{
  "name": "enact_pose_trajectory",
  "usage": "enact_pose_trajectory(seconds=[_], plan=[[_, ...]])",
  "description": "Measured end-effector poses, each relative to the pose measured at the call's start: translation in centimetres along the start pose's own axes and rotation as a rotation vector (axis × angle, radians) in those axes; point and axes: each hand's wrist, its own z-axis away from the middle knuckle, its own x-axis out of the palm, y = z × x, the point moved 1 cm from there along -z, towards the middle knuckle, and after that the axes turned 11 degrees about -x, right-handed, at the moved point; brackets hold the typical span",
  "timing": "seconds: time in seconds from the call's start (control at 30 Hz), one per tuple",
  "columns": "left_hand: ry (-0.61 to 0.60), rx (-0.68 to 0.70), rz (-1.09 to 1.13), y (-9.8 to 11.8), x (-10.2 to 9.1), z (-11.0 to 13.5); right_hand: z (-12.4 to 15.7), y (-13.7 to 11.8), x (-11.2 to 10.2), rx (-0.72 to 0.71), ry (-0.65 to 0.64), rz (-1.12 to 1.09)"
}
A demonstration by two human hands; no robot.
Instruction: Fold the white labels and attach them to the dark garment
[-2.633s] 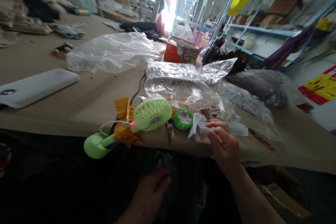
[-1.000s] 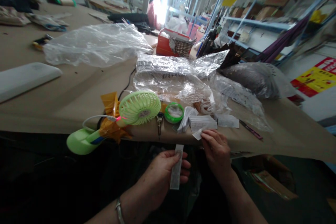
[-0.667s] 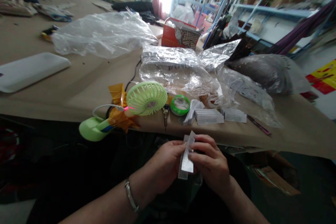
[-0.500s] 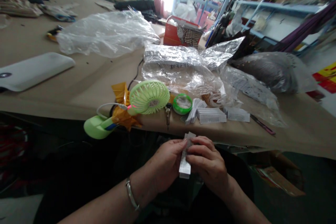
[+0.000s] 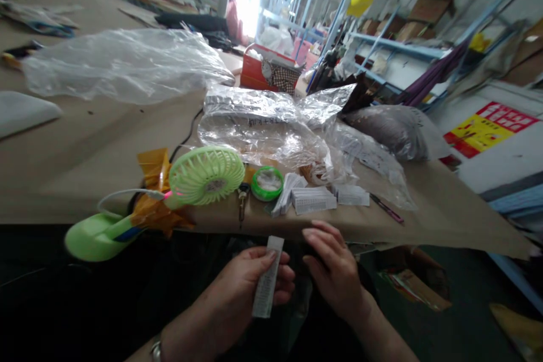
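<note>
Over my lap, my left hand (image 5: 235,288) pinches a narrow white printed label strip (image 5: 267,285) between thumb and fingers. The strip stands tilted, its small print too blurred to read. My right hand (image 5: 337,271) is apart from it, just off the table edge, with bent, spread fingers and nothing visible in them. In front of the hands, at the table's edge, lie a stack of printed labels (image 5: 314,202), a smaller stack (image 5: 353,195) to its right and a fanned bundle of white strips (image 5: 289,192) to its left.
A green fan (image 5: 206,176) taped at the table edge (image 5: 102,203) juts out at left. Beside it lie a thin pointed tool (image 5: 242,206) and a round green tub (image 5: 267,184). Clear plastic bags (image 5: 263,127) cover the middle; a slim pink-and-black tool (image 5: 387,208) lies right.
My right hand has let go of the strip and moved away from it. The left hand now holds the strip alone, lower down. The camera view has turned to the right.
</note>
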Motion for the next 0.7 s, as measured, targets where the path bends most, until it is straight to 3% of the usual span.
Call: enact_pose_trajectory(seconds=[0.07,0.17,0.27,0.37,0.57,0.7], plan=[[0.024,-0.017,-0.036,-0.1,-0.3,-0.3,1.0,3.1,-1.3,0.165,0.034,0.257],[0.028,-0.02,-0.053,-0.5,-0.6,-0.7,2.6,6.9,-2.6,0.263,-0.013,0.556],[0.05,-0.031,-0.062,-0.8,-0.8,-0.7,3.9,8.4,-2.7,0.295,-0.164,0.616],[0.066,-0.03,-0.068,-0.8,-0.9,-0.6,4.8,8.0,-2.8,0.269,-0.172,0.584],[0.065,-0.03,-0.064,-0.7,-1.0,-0.3,5.7,7.6,-4.4,0.295,0.059,0.313],[0.048,-0.022,-0.073,-0.6,-0.7,0.0,4.5,5.1,-3.7,0.454,0.383,0.101]])
